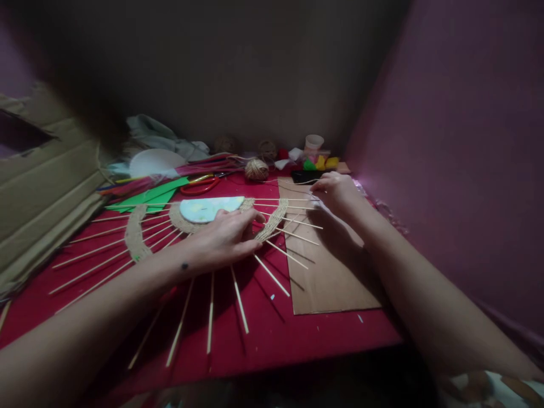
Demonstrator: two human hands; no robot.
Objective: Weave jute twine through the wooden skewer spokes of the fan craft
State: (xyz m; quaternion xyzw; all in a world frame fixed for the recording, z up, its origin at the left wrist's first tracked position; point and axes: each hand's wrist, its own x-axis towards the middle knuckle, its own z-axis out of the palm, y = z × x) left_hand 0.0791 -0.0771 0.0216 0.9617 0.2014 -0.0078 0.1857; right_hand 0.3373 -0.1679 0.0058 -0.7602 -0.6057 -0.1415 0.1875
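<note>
Bamboo sticks fan out in a half circle on the red table, joined by a woven twine band (136,233) and an inner woven ring round a pale blue half-disc (208,208). My left hand (227,235) lies over the middle of this stick fan, its thumb and fingertips closed at the band's right part; some fingers are hidden. Off to the right, my right hand (334,190) pinches a thin strand of twine (293,181) above the cardboard sheet. The strand runs left toward a twine ball (256,169); its full path is hard to follow.
Red-handled scissors (199,186) and green sheets (148,196) lie behind the fan. A flat cardboard sheet (335,277) is under the right stick ends. A black phone-like object (304,177), a clear cup (314,141) and coloured scraps sit at the back. Cardboard (38,187) stands at left.
</note>
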